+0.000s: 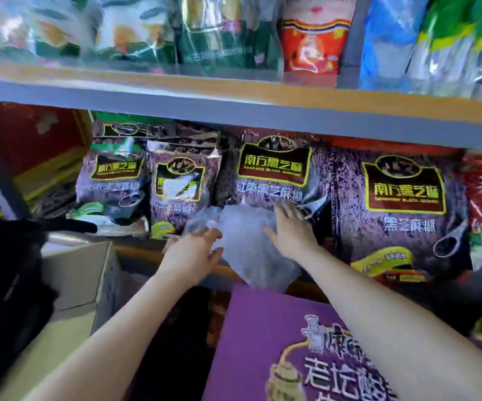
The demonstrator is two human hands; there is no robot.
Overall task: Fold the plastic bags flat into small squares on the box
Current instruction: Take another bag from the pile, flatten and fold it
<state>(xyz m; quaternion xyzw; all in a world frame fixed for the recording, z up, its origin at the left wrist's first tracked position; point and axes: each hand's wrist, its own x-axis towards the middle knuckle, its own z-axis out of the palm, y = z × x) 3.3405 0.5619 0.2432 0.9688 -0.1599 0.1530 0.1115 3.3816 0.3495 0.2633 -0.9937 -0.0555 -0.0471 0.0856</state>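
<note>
A clear, crumpled plastic bag [248,241] hangs in the air in front of the lower shelf, its bottom tip just above the far edge of the purple box [263,342]. My left hand [193,250] grips the bag's left edge with curled fingers. My right hand [289,227] lies against the bag's upper right side with its fingers stretched out toward the shelf packets. Both forearms reach forward from the bottom of the view; the right one passes over the box.
Purple packets of black sesame paste [402,204] line the lower shelf behind the bag. A grey shelf board [234,108] runs above, carrying more packaged goods. A grey cardboard carton [80,273] stands at the left, next to a dark shape.
</note>
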